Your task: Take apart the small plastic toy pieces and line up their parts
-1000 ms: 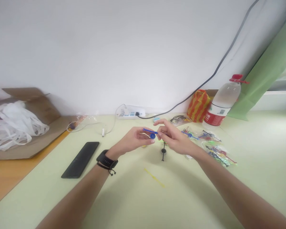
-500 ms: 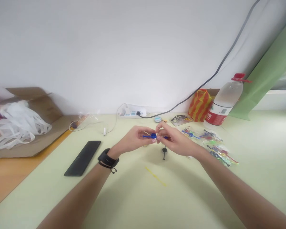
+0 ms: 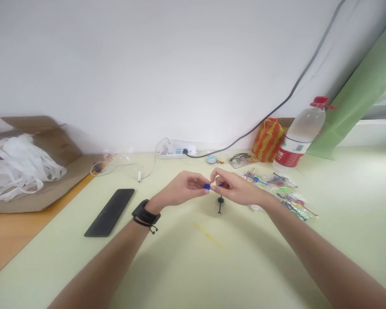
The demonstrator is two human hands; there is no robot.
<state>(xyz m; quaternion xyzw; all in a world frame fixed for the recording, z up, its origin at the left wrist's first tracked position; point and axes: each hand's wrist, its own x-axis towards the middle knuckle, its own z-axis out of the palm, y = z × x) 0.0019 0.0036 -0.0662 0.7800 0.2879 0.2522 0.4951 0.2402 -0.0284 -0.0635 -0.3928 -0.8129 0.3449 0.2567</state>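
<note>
Over the middle of the table, my left hand (image 3: 186, 188) pinches a small blue plastic arrow spinner (image 3: 207, 186) between thumb and fingertips. Only its round middle shows clearly; the rest is hidden by my fingers. My right hand (image 3: 231, 185) meets it from the other side with thumb and index finger closed together at its edge. Another bit of blue (image 3: 221, 186) shows under the right fingers; whether it belongs to the same piece I cannot tell. Just below my right hand is a black arrow spinner (image 3: 220, 201). Nearer to me lies a thin yellow arrow spinner (image 3: 208, 235).
Bagged coloured spinners (image 3: 296, 204) lie on the right, before a large bottle (image 3: 299, 137) and a striped bag (image 3: 268, 139). A black phone (image 3: 110, 213) lies left. A power strip (image 3: 178, 151) sits by the wall; an open cardboard box (image 3: 73, 171) stands far left.
The blue spinner has turned in my fingers, so its pointed arm no longer shows by my left hand. Both hands stay together in nearly the same place; the view has shifted slightly.
</note>
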